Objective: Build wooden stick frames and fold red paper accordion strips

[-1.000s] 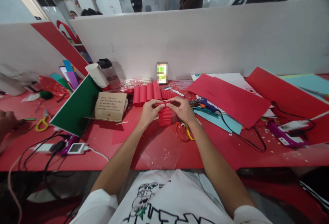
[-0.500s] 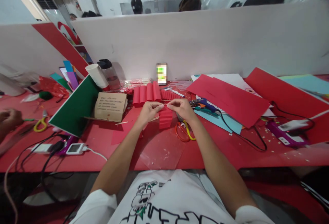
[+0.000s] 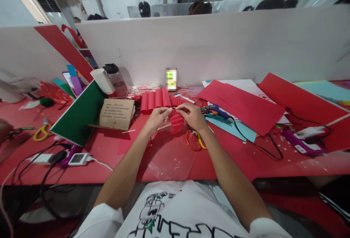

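Close together at the middle of the table, my left hand [image 3: 159,117] and my right hand [image 3: 193,114] pinch the top edge of a strip of pleated red paper [image 3: 177,124]. The strip hangs down between them, its folds running crosswise. A thin pale stick seems to lie along the pinched edge, though the fingers partly cover it. Just behind my hands are several rolled red paper tubes [image 3: 155,99] side by side, with more pleated red paper [image 3: 177,101] to their right. Scissors with red and yellow handles [image 3: 193,141] lie beside my right wrist.
A cardboard box [image 3: 116,114] and an upright green board [image 3: 79,116] stand left. A glue gun [image 3: 218,111] with a black cord lies right, near red sheets [image 3: 243,105]. A lit phone [image 3: 171,79] leans on the white partition [image 3: 218,45]. Another person's hand [image 3: 5,130] is far left.
The pleated strip has tilted and shifted slightly between my fingers, and my right hand has moved a little left. The other person's hand at far left has moved and now blurs near dark-coloured scissors.
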Tool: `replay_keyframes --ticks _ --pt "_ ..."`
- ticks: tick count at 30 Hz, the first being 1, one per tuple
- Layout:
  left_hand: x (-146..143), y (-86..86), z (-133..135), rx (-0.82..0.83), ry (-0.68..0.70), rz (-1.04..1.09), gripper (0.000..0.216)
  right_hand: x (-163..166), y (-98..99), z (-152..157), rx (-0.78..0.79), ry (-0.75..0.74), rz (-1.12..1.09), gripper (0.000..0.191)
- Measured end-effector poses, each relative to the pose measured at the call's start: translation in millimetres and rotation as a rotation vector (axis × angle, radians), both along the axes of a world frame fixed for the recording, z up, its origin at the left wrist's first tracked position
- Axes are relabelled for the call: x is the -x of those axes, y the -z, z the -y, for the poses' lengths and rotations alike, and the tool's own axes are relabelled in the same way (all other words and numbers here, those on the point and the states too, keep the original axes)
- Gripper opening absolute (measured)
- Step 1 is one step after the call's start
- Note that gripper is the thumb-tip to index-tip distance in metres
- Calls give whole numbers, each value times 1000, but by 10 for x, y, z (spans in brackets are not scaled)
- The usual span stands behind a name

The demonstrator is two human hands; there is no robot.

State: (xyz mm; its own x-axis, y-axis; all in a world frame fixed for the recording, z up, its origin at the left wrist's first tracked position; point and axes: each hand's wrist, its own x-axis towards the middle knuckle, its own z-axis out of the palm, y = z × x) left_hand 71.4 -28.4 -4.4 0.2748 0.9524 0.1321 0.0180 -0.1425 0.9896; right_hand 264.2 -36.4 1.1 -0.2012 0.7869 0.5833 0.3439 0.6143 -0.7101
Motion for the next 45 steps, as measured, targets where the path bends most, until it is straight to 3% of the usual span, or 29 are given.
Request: replay_keyframes --ticks 3,9,22,31,45 --pt "9 -40 18 62 15 39 41 -14 -12 7 -53 -10 45 12" --pt "20 -23 -1 75 -5 45 38 -43 -12 -5 -1 -46 96 13" --pt "-8 -29 5 -66 -76 6 36 -50 41 -31 171 -85 -4 23" --pt "-23 -7 4 -111 -88 -15 36 -18 114 -99 235 -92 -203 23" --pt "-31 -16 -2 -261 -137 -108 25 -11 176 -131 274 -90 -233 22"
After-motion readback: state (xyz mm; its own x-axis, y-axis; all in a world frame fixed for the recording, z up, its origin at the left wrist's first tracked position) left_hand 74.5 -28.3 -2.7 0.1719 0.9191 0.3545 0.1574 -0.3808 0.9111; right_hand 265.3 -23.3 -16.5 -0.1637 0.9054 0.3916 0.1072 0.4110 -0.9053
